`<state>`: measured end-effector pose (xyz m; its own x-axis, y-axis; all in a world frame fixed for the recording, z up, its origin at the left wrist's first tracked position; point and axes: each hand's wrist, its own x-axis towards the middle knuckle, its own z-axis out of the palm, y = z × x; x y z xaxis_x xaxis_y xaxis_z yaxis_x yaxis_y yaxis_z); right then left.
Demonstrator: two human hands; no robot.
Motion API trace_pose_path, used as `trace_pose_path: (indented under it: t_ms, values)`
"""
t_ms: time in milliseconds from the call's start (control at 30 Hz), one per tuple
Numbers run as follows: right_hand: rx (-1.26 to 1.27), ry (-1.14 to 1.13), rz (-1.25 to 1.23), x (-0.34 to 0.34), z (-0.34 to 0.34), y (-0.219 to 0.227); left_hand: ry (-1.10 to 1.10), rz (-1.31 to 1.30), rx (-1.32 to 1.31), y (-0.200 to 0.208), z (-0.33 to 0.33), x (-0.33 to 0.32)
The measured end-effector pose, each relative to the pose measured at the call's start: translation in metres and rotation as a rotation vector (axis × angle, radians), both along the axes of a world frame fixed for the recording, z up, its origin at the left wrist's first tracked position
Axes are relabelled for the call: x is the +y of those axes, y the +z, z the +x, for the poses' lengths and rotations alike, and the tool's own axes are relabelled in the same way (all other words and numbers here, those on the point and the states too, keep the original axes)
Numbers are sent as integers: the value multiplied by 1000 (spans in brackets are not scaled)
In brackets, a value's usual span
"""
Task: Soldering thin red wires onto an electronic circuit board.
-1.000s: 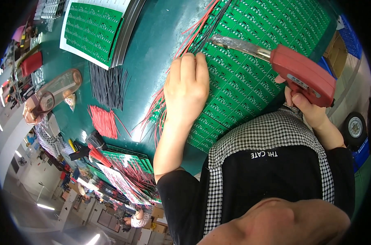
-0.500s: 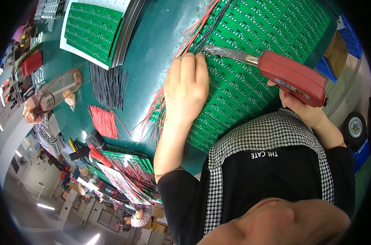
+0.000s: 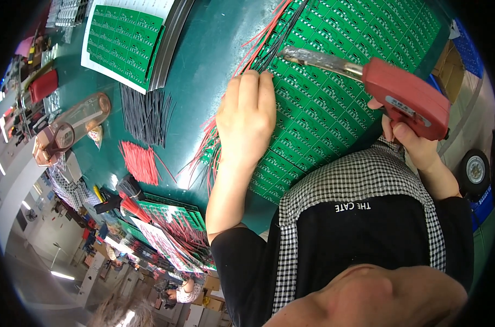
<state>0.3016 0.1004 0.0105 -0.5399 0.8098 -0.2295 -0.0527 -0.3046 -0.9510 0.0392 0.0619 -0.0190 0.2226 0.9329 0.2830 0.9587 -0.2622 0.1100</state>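
Note:
A wide sheet-like spread of green circuit boards (image 3: 318,109) lies on the bench, with red wires (image 3: 266,31) and black wires (image 3: 283,41) along its left edge. My left hand (image 3: 247,111) rests on that edge, knuckles up and fingers together, its fingertips pressed down on the wires; the thumb is hidden. In my right hand (image 3: 408,136) is a red glue gun (image 3: 402,95), gripped by its handle. Its long metal nozzle (image 3: 321,59) points left over the boards, the tip just right of the black wires and my left fingertips.
Left on the green bench (image 3: 195,71) are a stack of boards (image 3: 122,41), cut black wires (image 3: 146,117), cut red wires (image 3: 138,162) and a clear bottle (image 3: 78,122). Wired boards (image 3: 168,218) lie nearer. Right of the bench stand a cardboard box (image 3: 449,73) and a wheel (image 3: 474,169).
The glue gun has moved right with my right hand, and its nozzle tip has drawn away from my left fingertips. My left hand stays nearly in place on the wires.

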Motion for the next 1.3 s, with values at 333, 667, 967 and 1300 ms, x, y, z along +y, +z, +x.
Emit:
trace_pose_path:
  t_ms: [333, 667, 967, 1300]
  values:
    - [-75, -45, -10, 3, 0, 3, -63, 33, -41, 2, 6, 15]
    - [-205, 81, 1, 2, 7, -5, -22, 23, -55, -3, 6, 16]
    - [-273, 98, 113, 0, 8, -6, -23, 4, -50, -3, 6, 14]
    - [20, -16, 92, 11, 8, -3, -26, 0, -64, -5, 5, 18]
